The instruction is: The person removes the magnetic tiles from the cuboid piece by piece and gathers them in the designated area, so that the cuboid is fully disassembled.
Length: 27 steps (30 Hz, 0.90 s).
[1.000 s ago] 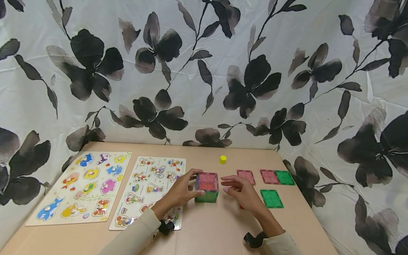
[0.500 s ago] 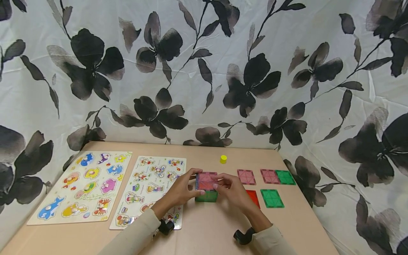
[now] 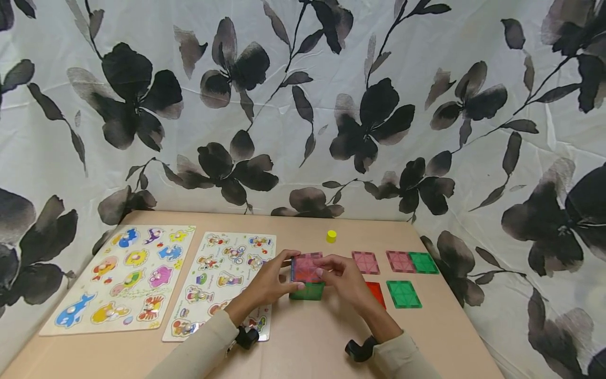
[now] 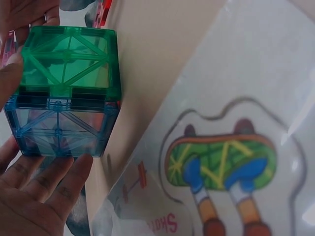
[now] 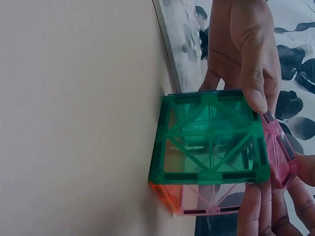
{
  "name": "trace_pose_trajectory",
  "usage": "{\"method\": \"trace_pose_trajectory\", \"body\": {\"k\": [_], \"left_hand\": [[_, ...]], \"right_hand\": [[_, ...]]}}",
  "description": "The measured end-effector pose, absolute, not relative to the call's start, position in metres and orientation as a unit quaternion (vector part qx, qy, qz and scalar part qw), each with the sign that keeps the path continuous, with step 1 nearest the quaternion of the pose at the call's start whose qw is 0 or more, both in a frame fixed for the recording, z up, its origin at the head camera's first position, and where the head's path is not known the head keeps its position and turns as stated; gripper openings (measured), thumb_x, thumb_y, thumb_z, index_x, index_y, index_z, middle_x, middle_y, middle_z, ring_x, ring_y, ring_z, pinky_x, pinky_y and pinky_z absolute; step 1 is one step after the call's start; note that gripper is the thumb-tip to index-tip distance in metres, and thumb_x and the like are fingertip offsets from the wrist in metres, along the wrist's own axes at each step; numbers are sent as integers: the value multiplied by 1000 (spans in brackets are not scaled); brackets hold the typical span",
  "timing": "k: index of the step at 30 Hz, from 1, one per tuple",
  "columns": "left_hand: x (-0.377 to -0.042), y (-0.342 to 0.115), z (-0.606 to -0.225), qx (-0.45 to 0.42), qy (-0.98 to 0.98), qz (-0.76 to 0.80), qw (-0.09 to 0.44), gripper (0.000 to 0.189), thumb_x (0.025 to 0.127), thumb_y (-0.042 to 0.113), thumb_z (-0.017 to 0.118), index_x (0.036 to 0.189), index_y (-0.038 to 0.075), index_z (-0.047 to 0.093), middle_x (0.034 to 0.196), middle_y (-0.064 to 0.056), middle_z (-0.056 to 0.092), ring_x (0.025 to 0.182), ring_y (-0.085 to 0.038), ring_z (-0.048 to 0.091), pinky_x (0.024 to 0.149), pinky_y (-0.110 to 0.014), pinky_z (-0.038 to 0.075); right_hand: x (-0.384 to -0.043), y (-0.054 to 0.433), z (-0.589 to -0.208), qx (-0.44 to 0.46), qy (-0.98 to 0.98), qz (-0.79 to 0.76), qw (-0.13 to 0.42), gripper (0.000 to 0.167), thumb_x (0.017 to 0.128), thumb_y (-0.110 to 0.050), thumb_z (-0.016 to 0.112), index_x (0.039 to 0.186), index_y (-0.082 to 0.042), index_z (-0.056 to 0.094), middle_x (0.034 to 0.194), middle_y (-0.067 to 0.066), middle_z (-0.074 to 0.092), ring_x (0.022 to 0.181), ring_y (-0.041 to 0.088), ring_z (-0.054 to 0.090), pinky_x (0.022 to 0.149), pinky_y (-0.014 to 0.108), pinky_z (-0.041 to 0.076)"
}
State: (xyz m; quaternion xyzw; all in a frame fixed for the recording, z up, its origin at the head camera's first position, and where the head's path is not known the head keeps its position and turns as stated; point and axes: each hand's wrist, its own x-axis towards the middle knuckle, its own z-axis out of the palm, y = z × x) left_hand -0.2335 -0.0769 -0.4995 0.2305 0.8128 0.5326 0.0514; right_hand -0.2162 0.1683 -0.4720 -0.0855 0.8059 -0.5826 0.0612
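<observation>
A box of see-through magnetic tiles stands on the table, with a green tile (image 3: 306,291) at its front. In the left wrist view its side is a blue tile (image 4: 59,130); the right wrist view shows an orange tile (image 5: 167,196) at its base. My left hand (image 3: 266,281) holds the box from the left, thumb by the green tile's upper edge and fingers against the blue side. At the top sits a pink tile (image 3: 305,267), tilted in the right wrist view. My right hand (image 3: 344,280) pinches its right edge, other fingers along the box's right side.
Right of the box lie a red tile (image 3: 377,295), a green tile (image 3: 404,294), a pink tile (image 3: 365,262) and a pink-green pair (image 3: 400,261). A yellow cylinder (image 3: 331,236) stands behind. Two picture boards (image 3: 120,279) lie left, one under my left forearm.
My right hand has moved left onto the top pink tile, uncovering the red tile on the table. That pink tile's edge has risen slightly. My left hand has stayed in place.
</observation>
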Motion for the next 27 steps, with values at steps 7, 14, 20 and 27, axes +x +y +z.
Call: {"method": "trace_pose_trajectory", "body": {"k": [7,14,20,27], "left_hand": [[-233,-77,-498,225,822,521,52,79,90,28,88,156,15,45,159,-13,54,146,-41,54,109,-55,58],[-234,-78,-500,218,828,514,55,82,90,29,88,157,13,43,160,-15,53,146,-43,54,109,-54,58],[-234,-77,-502,211,829,516,56,81,90,30,88,157,15,44,159,-16,54,146,-43,53,111,-55,56],[-234,-78,-502,209,826,521,59,82,90,29,88,157,13,44,159,-17,54,147,-44,52,112,-55,55]], "right_hand": [[-217,165,-467,-98,798,-592,52,22,102,-14,72,124,-12,77,116,13,73,93,26,71,85,25,65],[-217,160,-459,-76,783,-615,54,25,102,-4,69,124,-10,78,119,15,75,98,24,76,87,27,66],[-218,157,-458,-63,780,-620,52,26,101,-3,69,124,-10,78,123,14,74,99,24,74,86,28,67],[-216,158,-460,-53,774,-629,59,28,102,-2,68,126,-11,78,127,12,73,103,24,73,88,30,67]]}}
